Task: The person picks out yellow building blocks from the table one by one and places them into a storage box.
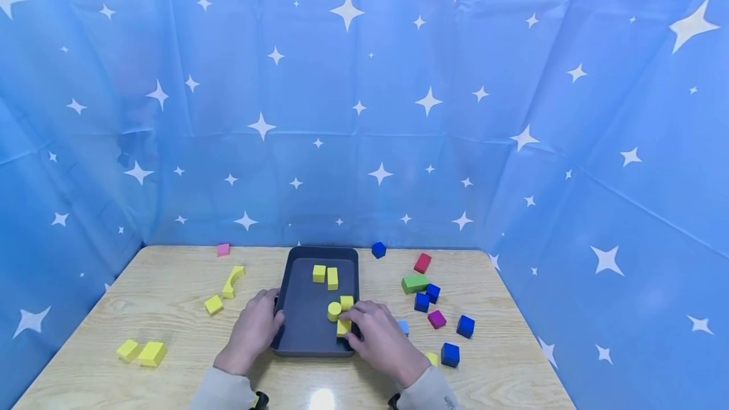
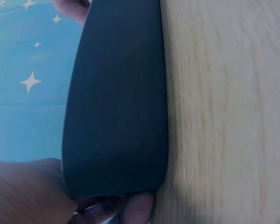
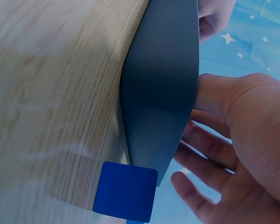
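A dark grey tray (image 1: 307,334) lies on the table. My left hand (image 1: 255,324) grips its left wall, thumb over the rim and fingers along the outer side. In the left wrist view, fingers (image 2: 139,207) show at the tray's far end. My right hand (image 1: 378,337) reaches over the right rim and pinches a yellow block (image 1: 343,328) inside the tray. Just beyond it are a yellow cylinder (image 1: 334,312) and a yellow cube (image 1: 347,302). Two more yellow blocks (image 1: 319,273) sit farther back. The right fingertips are hidden behind the tray wall in the right wrist view.
Left of the tray lie several yellow blocks (image 1: 152,354), a yellow arch (image 1: 233,281) and a pink block (image 1: 223,250). On the right are several blue cubes (image 1: 450,355), a green block (image 1: 415,283), a red block (image 1: 423,263) and a magenta block (image 1: 436,319). Starred blue curtains surround the table.
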Tool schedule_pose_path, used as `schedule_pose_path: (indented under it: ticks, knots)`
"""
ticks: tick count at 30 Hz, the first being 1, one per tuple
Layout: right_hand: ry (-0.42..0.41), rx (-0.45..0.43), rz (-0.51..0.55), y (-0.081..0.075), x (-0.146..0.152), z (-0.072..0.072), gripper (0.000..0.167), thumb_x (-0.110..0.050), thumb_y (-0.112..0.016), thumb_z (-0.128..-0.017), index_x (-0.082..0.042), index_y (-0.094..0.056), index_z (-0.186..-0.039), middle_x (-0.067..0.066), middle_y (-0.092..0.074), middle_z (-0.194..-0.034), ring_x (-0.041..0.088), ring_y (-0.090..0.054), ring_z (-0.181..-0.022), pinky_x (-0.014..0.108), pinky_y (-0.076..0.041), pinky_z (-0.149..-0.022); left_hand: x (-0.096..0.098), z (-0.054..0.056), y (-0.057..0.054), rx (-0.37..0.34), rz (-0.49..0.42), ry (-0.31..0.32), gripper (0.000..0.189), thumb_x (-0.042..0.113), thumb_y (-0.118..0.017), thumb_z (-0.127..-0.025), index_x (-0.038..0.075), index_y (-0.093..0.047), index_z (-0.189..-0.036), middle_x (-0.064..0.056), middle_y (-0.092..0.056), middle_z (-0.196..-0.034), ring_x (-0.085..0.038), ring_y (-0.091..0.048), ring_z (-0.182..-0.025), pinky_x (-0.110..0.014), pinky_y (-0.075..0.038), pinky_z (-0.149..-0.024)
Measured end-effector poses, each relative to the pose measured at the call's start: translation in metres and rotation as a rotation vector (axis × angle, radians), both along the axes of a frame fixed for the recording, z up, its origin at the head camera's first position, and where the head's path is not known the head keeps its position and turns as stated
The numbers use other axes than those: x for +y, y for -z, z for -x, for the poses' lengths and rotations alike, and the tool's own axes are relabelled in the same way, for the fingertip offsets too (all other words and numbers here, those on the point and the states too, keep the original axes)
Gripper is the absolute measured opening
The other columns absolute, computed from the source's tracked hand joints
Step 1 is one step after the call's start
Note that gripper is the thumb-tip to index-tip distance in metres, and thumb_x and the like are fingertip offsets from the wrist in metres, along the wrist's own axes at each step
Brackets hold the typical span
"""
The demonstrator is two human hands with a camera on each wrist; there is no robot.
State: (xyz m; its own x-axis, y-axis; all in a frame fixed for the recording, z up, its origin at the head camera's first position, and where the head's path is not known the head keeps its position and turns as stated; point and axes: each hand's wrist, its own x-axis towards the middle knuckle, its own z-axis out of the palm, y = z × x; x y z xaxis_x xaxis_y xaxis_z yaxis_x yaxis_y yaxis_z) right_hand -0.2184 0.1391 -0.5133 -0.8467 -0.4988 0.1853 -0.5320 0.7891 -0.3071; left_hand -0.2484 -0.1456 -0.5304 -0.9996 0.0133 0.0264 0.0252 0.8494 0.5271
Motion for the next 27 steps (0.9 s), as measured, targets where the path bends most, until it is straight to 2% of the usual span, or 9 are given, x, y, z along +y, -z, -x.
schedule_pose_path:
  ticks: [9, 19, 27]
  knots:
    - [0.018, -0.024, 0.015, -0.003, -0.002, -0.002, 0.034, -0.023, -0.093, -0.102, -0.019, -0.086, -0.135, -0.005, -0.083, -0.128, 0.015, -0.078, -0.123, 0.055, -0.063, -0.119, 0.001, -0.001, -0.001, -0.009, 0.001, -0.002, 0.053, 0.007, -0.075, -0.110, -0.014, -0.062, -0.156, -0.033, -0.072, -0.146, -0.044, -0.079, -0.125, -0.060, -0.070, -0.104]
    - [0.011, -0.003, 0.031, -0.003, 0.003, -0.001, 0.033, -0.021, -0.090, -0.104, -0.016, -0.085, -0.136, -0.001, -0.083, -0.132, 0.019, -0.078, -0.125, 0.053, -0.066, -0.115, 0.000, 0.001, 0.001, 0.023, 0.004, 0.008, 0.051, 0.007, -0.075, -0.108, -0.013, -0.064, -0.154, -0.031, -0.075, -0.140, -0.043, -0.081, -0.121, -0.058, -0.072, -0.099]
    - [0.028, -0.016, 0.075, -0.009, 0.011, -0.001, 0.031, -0.018, -0.088, -0.105, -0.015, -0.085, -0.136, 0.000, -0.083, -0.129, 0.017, -0.078, -0.119, 0.050, -0.070, -0.107, 0.001, 0.000, 0.001, 0.014, 0.007, 0.001, 0.052, 0.008, -0.074, -0.109, -0.012, -0.063, -0.156, -0.032, -0.074, -0.144, -0.045, -0.080, -0.123, -0.060, -0.071, -0.100]
